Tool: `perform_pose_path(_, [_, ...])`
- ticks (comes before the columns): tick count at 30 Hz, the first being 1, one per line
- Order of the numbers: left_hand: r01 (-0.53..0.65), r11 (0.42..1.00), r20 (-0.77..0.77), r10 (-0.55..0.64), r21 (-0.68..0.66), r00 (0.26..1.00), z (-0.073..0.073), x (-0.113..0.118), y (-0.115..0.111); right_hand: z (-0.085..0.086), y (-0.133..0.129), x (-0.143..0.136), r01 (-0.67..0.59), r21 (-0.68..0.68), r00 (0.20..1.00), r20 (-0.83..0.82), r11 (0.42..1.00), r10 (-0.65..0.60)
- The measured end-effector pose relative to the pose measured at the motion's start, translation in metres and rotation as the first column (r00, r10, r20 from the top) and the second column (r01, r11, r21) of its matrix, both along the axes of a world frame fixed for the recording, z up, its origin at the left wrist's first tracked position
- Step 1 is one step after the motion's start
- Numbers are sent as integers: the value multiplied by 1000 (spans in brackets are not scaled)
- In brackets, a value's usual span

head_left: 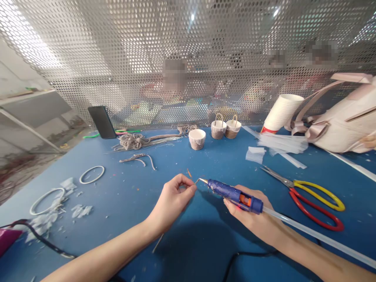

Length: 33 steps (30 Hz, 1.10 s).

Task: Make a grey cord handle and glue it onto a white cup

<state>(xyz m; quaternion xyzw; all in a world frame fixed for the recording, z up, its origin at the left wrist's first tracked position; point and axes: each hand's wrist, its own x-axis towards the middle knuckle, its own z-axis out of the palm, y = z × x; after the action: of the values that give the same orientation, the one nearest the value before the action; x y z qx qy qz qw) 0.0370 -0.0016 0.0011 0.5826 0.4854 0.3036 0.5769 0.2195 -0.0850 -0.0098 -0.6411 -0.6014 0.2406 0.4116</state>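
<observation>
Over the middle of the blue table, my left hand pinches a thin grey-brown cord, its tip just showing past the fingers. The cord's other end hangs out below the palm. Wrapped round a blue glue gun is my right hand. The gun's metal nozzle points left, right by the cord tip; whether they touch I cannot tell. A long translucent glue stick sticks out of the gun's back. Beyond my hands stands a small cup with a brownish covering, and farther back are two similar cups with looped handles.
Scissors with red and yellow handles lie at right. Behind them are white strips, stacked paper cups and a pale bag. Bundled cord, a phone and white rings are at left. A perforated screen borders the back.
</observation>
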Motion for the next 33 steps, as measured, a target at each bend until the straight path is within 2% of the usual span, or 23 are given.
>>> perform_pose_path(4, [5, 1000, -5, -5, 18, 1000, -2, 0, 0, 2, 0, -2, -39, -31, 999, -23, 999, 38])
perform_pose_path(10, [-7, 1000, 47, 8, -19, 999, 3, 0, -1, -14, 4, 7, 143, -6, 980, -141, 990, -142])
perform_pose_path(12, [-12, 998, 82, 17, -57, 997, 4, 0, 0, -17, 6, 16, 162, -31, 977, -139, 986, -165])
perform_pose_path(17, [33, 990, 163, -11, -134, 987, 2, -1, 6, -10, 36, 41, 179, -228, 983, -6, 957, -185])
perform_pose_path(22, [38, 993, 166, -20, -108, 986, 3, -3, 8, -10, 85, 62, 266, -195, 963, 97, 944, -251])
perform_pose_path(25, [21, 994, 172, -2, -107, 985, 5, -4, 9, -15, 102, 66, 280, -183, 957, 127, 942, -260])
perform_pose_path(29, [-5, 993, 199, 29, -121, 980, 6, -4, 11, -15, 103, 68, 267, -180, 953, 196, 947, -232])
perform_pose_path(33, [-23, 987, 250, 62, -157, 966, 6, -6, 13, -11, 87, 77, 223, -174, 945, 279, 959, -169])
